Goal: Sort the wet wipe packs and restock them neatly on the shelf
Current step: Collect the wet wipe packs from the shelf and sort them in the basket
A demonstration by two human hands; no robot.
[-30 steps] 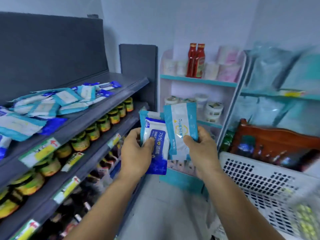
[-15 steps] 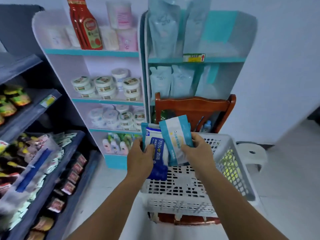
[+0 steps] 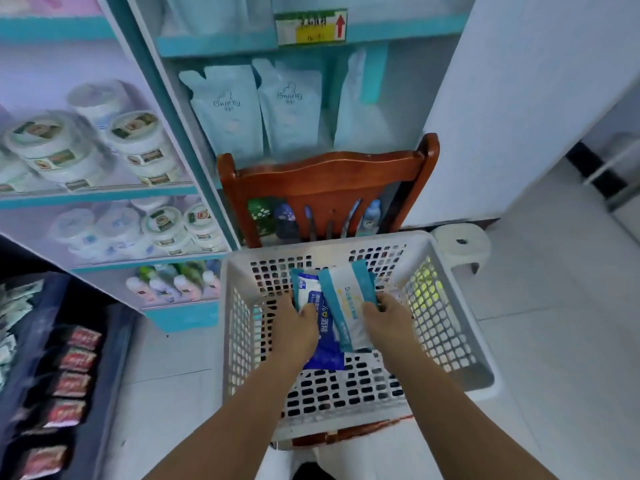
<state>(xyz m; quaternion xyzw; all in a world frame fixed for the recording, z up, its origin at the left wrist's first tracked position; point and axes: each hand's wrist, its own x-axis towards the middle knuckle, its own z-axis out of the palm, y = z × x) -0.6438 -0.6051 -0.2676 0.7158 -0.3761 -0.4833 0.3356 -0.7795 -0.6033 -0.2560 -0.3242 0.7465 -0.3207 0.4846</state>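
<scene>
We grip one wipe pack per hand. The left hand (image 3: 298,329) grasps the blue pack (image 3: 323,336); the right hand (image 3: 388,315) grasps the white pack (image 3: 348,299), which overlaps the blue one. Both packs sit low inside the basket (image 3: 450,382) on the chair (image 3: 325,181). Judged from this, neither pack is restocked; shelving them is left to do.

Plastic, film and varnished wood.
Perforated white plastic, matt, for the basket (image 3: 460,344); smooth glossy film on the blue wipe pack (image 3: 325,341) and the teal-edged wipe pack (image 3: 349,303); polished reddish wood on the chair (image 3: 329,181); soft-sheen pouches (image 3: 228,109); smooth pale floor tiles (image 3: 571,306).
</scene>
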